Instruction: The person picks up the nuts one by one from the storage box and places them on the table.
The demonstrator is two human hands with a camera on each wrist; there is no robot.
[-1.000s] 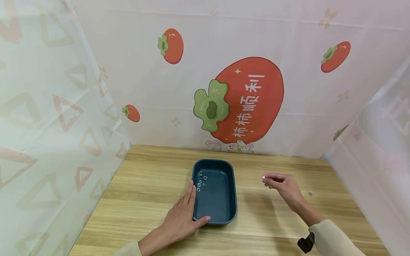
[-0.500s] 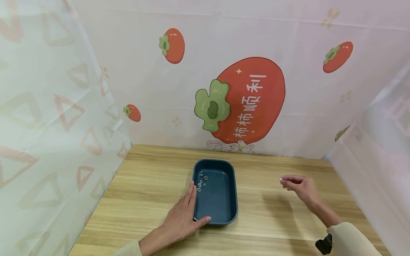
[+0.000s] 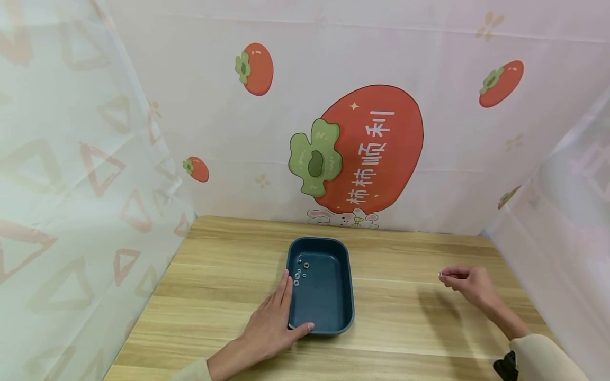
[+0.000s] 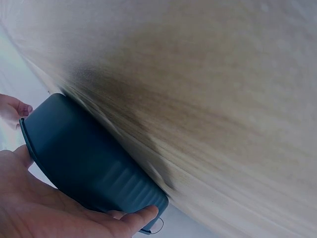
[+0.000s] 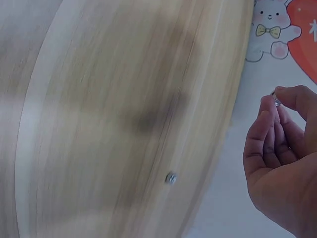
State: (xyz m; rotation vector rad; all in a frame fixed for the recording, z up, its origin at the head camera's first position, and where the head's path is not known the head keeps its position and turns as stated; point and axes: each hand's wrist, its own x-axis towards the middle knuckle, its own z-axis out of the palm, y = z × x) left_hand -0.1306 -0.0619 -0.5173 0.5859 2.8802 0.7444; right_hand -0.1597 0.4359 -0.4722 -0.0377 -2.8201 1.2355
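Observation:
A dark blue rectangular tray (image 3: pixel 320 312) stands on the wooden table, with several small metal nuts (image 3: pixel 297 275) lying along its left side. My left hand (image 3: pixel 267 328) rests against the tray's left edge, fingers straight along the wall and thumb over the front rim. In the left wrist view, the fingers (image 4: pixel 141 218) touch the tray's outer wall (image 4: pixel 94 158). Off to the right, above the table, my right hand (image 3: pixel 469 286) pinches a small metal nut (image 5: pixel 277 100) between thumb and fingertip. A loose nut (image 5: pixel 171 178) lies on the table below that hand in the right wrist view.
The wooden table (image 3: pixel 229 270) ends at a fabric backdrop (image 3: pixel 229 190) printed with persimmons. Fabric also hangs at the left (image 3: pixel 71 211) and right sides. A black device (image 3: pixel 506 366) sits on the right wrist by the sleeve.
My right hand has moved to the right, away from the tray, still pinching the nut. It now covers the loose nut in the head view. My left hand and the tray have stayed put.

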